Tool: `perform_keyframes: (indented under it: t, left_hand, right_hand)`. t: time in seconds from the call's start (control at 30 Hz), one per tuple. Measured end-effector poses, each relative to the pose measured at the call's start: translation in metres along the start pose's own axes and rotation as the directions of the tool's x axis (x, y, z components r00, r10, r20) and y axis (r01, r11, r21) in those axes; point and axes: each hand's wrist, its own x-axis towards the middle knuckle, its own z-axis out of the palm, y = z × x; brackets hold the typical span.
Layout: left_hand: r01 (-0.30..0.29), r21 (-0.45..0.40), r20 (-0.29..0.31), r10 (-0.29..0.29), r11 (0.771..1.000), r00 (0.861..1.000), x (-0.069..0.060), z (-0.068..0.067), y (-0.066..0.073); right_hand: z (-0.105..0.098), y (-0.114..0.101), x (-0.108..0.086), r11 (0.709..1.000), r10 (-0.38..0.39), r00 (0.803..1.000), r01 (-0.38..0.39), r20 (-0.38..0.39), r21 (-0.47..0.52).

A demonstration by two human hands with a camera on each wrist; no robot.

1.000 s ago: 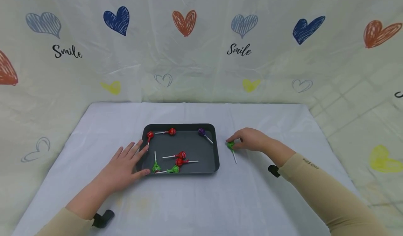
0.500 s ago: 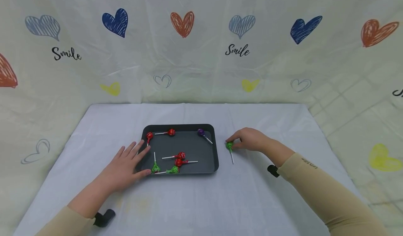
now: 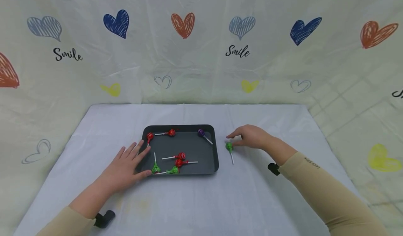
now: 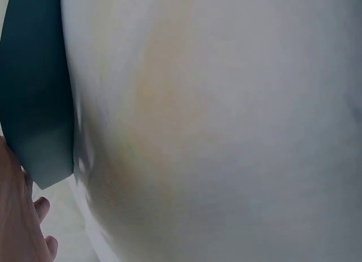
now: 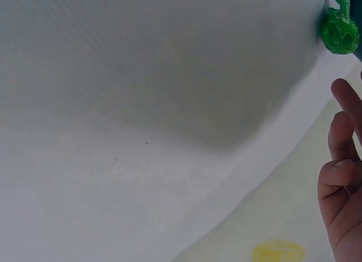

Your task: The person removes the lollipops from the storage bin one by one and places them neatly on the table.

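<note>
1. Green lollipop [image 3: 229,147]: I locate it on the white cloth [image 3: 267,211], just outside the right side of the tray [image 3: 189,141]. Its stick points toward the near side.
2. Right hand [image 3: 248,136]: index finger extended, thumb parted from it, nothing gripped. The hand sits at the ball of the green lollipop; I cannot tell whether the thumb touches it. My right wrist view shows a gap between ball and nearest visible fingertip, with other fingers bent.
3. Left hand [image 3: 121,167]: spread wide, laid at the left side of the tray. The fingers reach over the rim; the thumb lies at the near left corner. It grips nothing that I can see.
4. Tray contents, as I read them from the head view:
   - far left corner: red lollipop [image 3: 150,136];
   - far wall: second red lollipop [image 3: 171,133], stick to the left;
   - far right corner: purple lollipop [image 3: 201,133];
   - toward the near side: two more red lollipops [image 3: 178,163], sticks opposed;
   - near wall: two other green lollipops [image 3: 174,170].
5. Backdrop [image 3: 201,63]: pale sheet behind the table, printed with hearts and "Smile".
</note>
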Motion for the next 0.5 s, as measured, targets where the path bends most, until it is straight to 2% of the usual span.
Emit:
perform_keyframes:
  t: [0.2,0.5]
  left_hand:
    - [-0.005,-0.005,-0.007,0.005,1.000,1.000,-0.001,0.000,0.001]
    - [-0.010,-0.016,-0.016,0.010,1.000,1.000,-0.001,0.003,-0.001]
  right_hand:
    - [-0.005,-0.003,0.004,1.000,-0.009,1.000,0.009,-0.011,0.028]
    - [-0.017,-0.023,0.015,0.992,-0.029,0.999,0.033,-0.032,0.125]
